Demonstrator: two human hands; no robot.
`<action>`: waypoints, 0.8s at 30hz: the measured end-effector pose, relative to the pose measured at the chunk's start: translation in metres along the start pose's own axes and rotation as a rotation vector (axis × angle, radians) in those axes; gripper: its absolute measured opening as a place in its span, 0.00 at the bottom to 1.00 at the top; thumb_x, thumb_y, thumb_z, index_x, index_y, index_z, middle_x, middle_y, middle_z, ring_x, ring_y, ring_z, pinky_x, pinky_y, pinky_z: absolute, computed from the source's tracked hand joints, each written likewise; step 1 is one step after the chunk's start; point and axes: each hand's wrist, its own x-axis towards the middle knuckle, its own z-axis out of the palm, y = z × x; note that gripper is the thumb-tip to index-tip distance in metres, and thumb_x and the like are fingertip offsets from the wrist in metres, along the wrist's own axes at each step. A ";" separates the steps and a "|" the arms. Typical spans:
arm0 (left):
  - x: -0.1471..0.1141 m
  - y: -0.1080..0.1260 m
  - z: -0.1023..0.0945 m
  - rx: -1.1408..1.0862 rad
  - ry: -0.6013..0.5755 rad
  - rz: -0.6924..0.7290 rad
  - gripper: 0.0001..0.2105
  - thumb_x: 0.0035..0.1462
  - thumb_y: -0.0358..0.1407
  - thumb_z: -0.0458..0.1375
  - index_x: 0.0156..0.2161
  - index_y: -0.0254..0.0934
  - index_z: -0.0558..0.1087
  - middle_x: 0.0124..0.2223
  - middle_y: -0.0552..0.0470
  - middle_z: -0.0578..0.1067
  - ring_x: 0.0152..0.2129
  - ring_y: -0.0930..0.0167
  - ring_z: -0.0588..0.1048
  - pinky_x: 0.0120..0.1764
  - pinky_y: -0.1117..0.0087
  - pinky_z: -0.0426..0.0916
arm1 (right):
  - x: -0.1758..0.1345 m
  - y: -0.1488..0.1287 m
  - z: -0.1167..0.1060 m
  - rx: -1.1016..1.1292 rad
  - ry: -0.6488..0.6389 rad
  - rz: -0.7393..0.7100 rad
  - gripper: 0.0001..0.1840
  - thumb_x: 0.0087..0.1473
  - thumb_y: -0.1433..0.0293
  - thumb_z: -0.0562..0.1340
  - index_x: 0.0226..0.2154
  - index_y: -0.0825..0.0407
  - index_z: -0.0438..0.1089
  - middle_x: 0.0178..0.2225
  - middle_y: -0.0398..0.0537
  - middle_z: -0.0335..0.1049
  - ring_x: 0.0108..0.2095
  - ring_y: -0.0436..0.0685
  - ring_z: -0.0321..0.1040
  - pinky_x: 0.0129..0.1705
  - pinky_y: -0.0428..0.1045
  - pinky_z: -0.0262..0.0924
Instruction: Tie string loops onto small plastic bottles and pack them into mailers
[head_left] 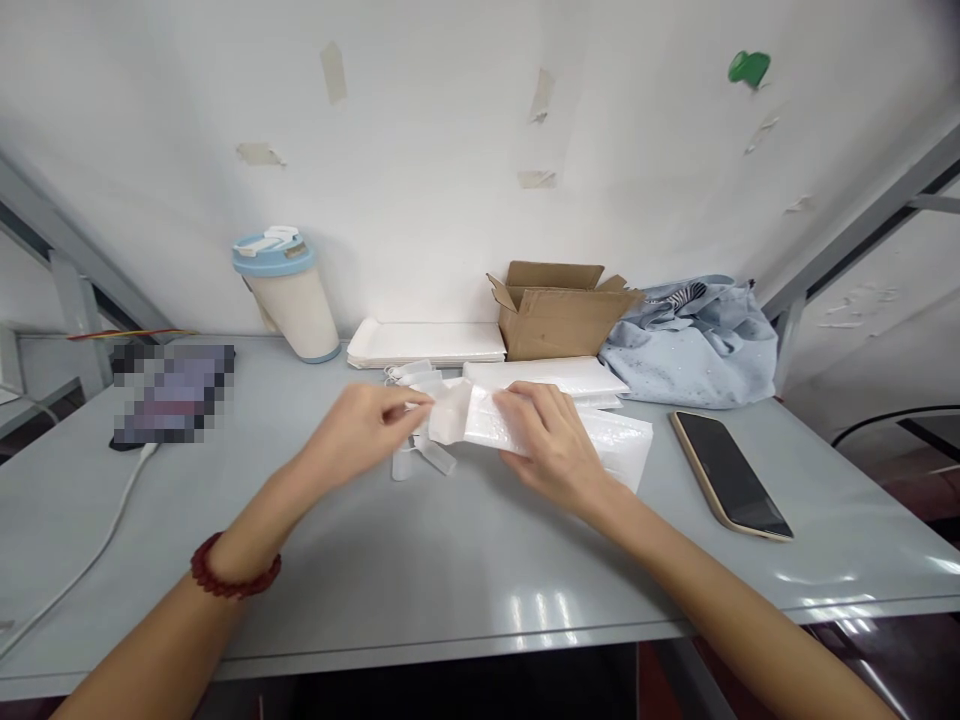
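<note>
A white bubble mailer [491, 418] is held above the desk, its flap opened out to the left. My right hand [551, 440] grips the mailer's body, thumb and fingers closed around it. At the flap's end, the thumb and fingertips of my left hand [375, 425] are pinched together. Beneath and beside the flap lie several small translucent plastic pieces [435, 455] with thin loops, partly covered by my hands. Another white mailer [622, 440] lies under my right hand, and more white mailers [547, 375] rest just behind it.
Along the wall stand a cream tumbler with a blue lid [296, 300], a stack of white mailers [431, 343], an open cardboard box [559, 320] and pale blue cloth [697, 350]. A phone [731, 475] lies right; a blurred-out device [176, 390] with a white cable [112, 540] lies left.
</note>
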 end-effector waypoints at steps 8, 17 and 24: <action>0.012 -0.035 -0.025 0.150 -0.153 -0.213 0.14 0.53 0.43 0.52 0.36 0.40 0.78 0.19 0.58 0.61 0.18 0.73 0.59 0.23 0.73 0.52 | 0.001 0.018 0.001 -0.074 0.028 0.090 0.25 0.45 0.78 0.59 0.48 0.58 0.61 0.46 0.62 0.64 0.44 0.66 0.60 0.41 0.57 0.59; 0.015 -0.033 -0.019 -0.005 -0.219 -0.220 0.13 0.53 0.44 0.53 0.28 0.38 0.74 0.21 0.56 0.61 0.20 0.73 0.60 0.23 0.74 0.54 | 0.001 0.016 0.001 -0.074 0.017 0.092 0.25 0.45 0.78 0.58 0.49 0.56 0.60 0.46 0.61 0.64 0.44 0.65 0.59 0.40 0.56 0.58; 0.011 -0.039 -0.039 -0.311 -0.020 -0.263 0.11 0.51 0.45 0.58 0.30 0.39 0.75 0.21 0.56 0.61 0.20 0.74 0.60 0.22 0.74 0.55 | 0.001 0.018 0.002 -0.050 0.018 0.098 0.26 0.46 0.77 0.59 0.50 0.55 0.58 0.46 0.61 0.63 0.45 0.66 0.59 0.42 0.57 0.58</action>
